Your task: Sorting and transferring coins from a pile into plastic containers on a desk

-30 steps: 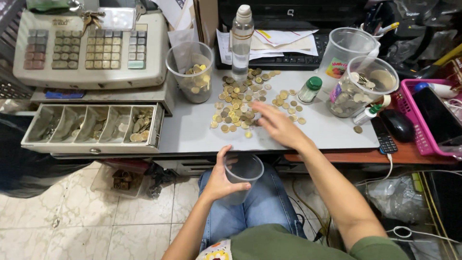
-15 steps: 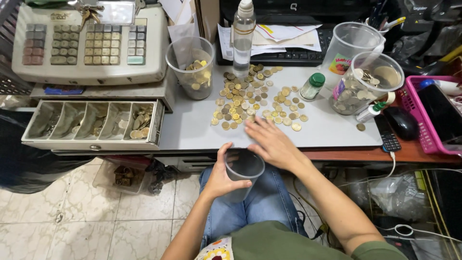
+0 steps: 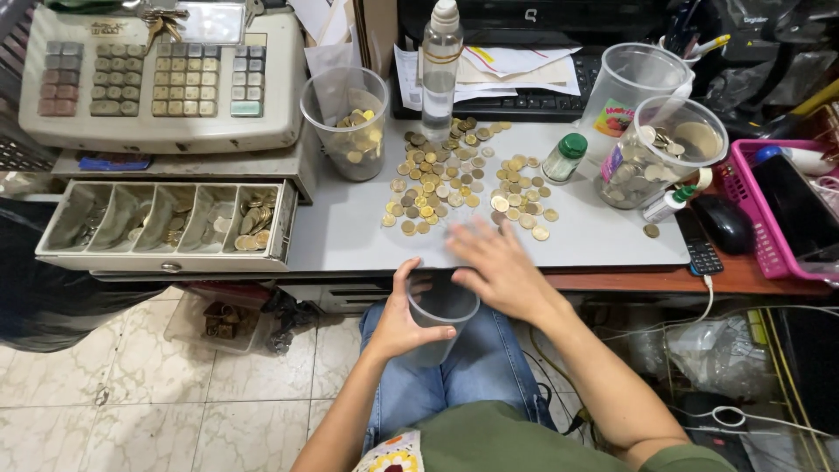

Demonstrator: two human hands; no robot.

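Two hands meet at the desk (image 3: 350, 236) edge: the left hand (image 3: 404, 319) grips a clear plastic cup (image 3: 440, 313) just below the rim to catch coins; the right hand (image 3: 500, 269), open and flat, rests beside the scattered coins (image 3: 454, 179).

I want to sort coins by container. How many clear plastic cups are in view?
4: one in the left hand, the held cup, below the desk edge; coin cup by the register; tall cup and coin-filled cup at right. Others may be hidden.
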